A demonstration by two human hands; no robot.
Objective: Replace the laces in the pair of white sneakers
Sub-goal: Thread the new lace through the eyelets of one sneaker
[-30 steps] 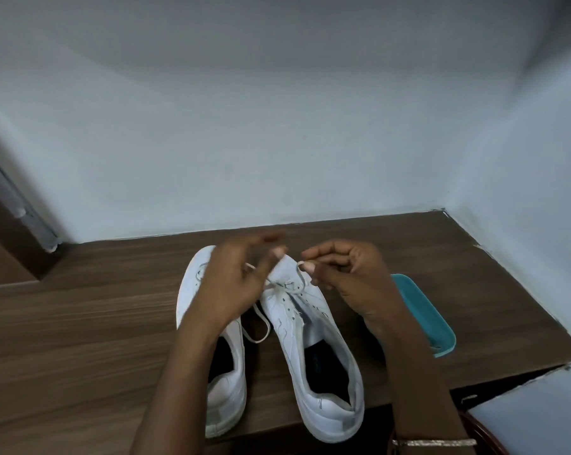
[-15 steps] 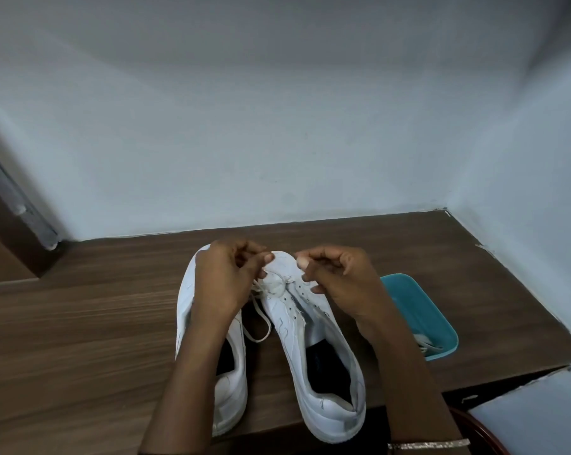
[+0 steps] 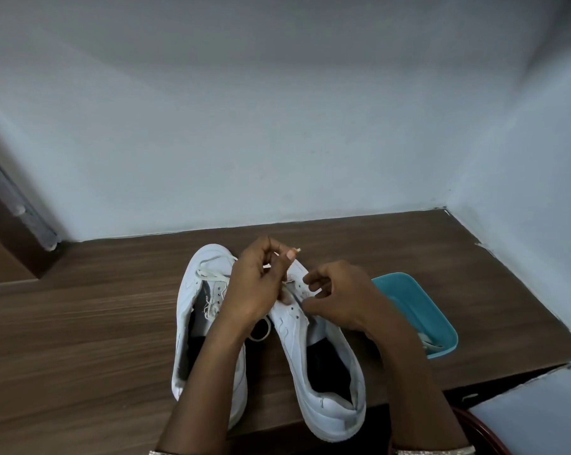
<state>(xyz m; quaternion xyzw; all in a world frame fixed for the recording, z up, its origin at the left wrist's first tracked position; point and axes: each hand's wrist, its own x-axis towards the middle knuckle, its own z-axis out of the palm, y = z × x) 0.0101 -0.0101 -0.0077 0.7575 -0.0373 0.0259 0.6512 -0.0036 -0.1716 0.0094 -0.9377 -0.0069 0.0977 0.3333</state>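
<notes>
Both white sneakers [image 3: 327,382] stood side by side on the worktop [image 3: 97,339], toes pointing away. The left hand [image 3: 258,290] pinched the lace [image 3: 260,336] near its tip [image 3: 298,250], above the right-side shoe. The right hand [image 3: 343,300] curled at the eyelets [image 3: 292,310] (whether it gripped anything, I could not tell). The lace looked light, limp and slippery, so the stiffer tip seemed the best hold.

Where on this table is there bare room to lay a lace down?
Widest bare wood of the table: left of the left sneaker. A second strip runs between the sneaker toes and the back wall. Crowded: from the right sneaker to the teal tray, under the right hand.
</notes>
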